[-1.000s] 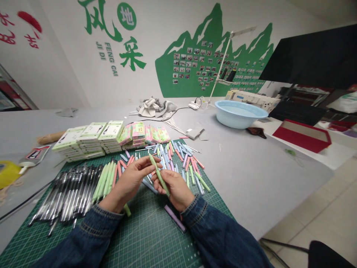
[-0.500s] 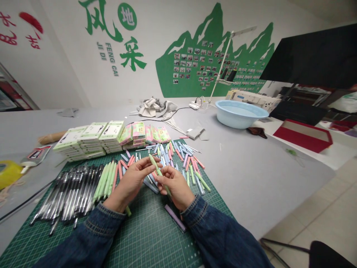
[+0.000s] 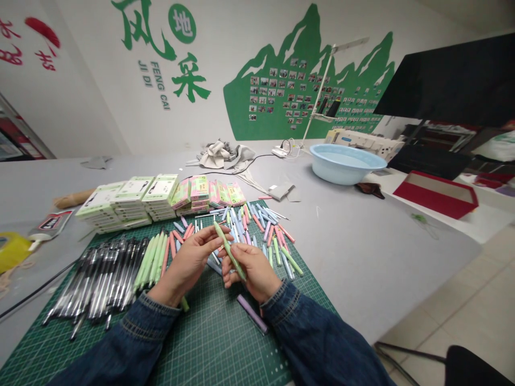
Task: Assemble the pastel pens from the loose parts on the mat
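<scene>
A light green pen [image 3: 229,250] is held slantwise between both hands, above the green cutting mat [image 3: 209,332]. My left hand [image 3: 193,257] pinches its upper end between thumb and fingers. Lower down the barrel, my right hand [image 3: 253,268] is closed on the same pen. Beneath my right wrist lies a purple pen part [image 3: 251,314] on the mat. Left of my hands, clear pens with black grips [image 3: 104,273] lie in a row beside several green pens [image 3: 152,258]. Loose coloured pen parts [image 3: 277,236] are scattered just beyond my hands.
Stacked white-green boxes [image 3: 132,195] and pink-green boxes [image 3: 200,188] stand behind the mat. A glue tube [image 3: 51,225] and yellow tape roll [image 3: 14,249] are at left. Grey cloth [image 3: 225,155], a blue basin [image 3: 346,166] and a red box [image 3: 436,194] sit farther back.
My right hand's fingers have shifted on the green pen, so more of its lower barrel shows. My left hand keeps its hold at nearly the same place.
</scene>
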`<state>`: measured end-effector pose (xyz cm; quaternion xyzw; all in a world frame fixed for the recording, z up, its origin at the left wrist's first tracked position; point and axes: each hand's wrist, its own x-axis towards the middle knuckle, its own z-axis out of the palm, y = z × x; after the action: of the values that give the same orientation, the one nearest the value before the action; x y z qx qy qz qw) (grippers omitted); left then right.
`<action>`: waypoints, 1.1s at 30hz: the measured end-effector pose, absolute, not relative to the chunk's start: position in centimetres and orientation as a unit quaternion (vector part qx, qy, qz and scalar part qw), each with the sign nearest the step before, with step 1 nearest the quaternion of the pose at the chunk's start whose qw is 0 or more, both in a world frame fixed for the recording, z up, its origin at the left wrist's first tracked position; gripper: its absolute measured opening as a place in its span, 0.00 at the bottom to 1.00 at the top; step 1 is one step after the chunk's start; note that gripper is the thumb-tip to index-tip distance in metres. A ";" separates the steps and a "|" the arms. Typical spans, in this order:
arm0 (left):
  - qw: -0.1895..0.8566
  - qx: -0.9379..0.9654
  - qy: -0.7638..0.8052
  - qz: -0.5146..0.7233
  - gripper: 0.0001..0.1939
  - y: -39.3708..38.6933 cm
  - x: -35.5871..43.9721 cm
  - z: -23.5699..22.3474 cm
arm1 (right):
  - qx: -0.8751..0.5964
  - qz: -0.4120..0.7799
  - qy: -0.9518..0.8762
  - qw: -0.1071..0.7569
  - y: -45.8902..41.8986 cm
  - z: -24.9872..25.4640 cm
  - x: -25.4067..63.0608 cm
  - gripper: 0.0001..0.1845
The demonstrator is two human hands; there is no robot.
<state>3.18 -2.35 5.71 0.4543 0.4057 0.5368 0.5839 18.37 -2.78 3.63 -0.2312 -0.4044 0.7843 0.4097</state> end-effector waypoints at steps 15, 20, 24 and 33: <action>0.614 0.420 0.373 0.554 0.11 -2.6 3.4 5.9 | -0.221 0.789 -0.389 0.422 -2.8 3.5 18.4 0.16; 0.626 0.405 0.373 0.552 0.13 -2.9 3.7 6.0 | -0.188 0.813 -0.383 0.397 -2.8 3.2 18.2 0.16; 0.657 0.347 0.351 0.570 0.12 -2.5 3.5 5.8 | -0.154 0.837 -0.371 0.372 -3.0 3.8 18.6 0.18; 0.628 0.188 0.343 0.673 0.06 -1.0 1.4 4.7 | -0.137 0.767 -0.445 0.441 -3.4 5.4 19.0 0.21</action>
<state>1.36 -0.95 4.65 0.1880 0.3429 0.6728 0.6280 19.04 -3.40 5.38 -0.1368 -0.4453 0.7674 0.4406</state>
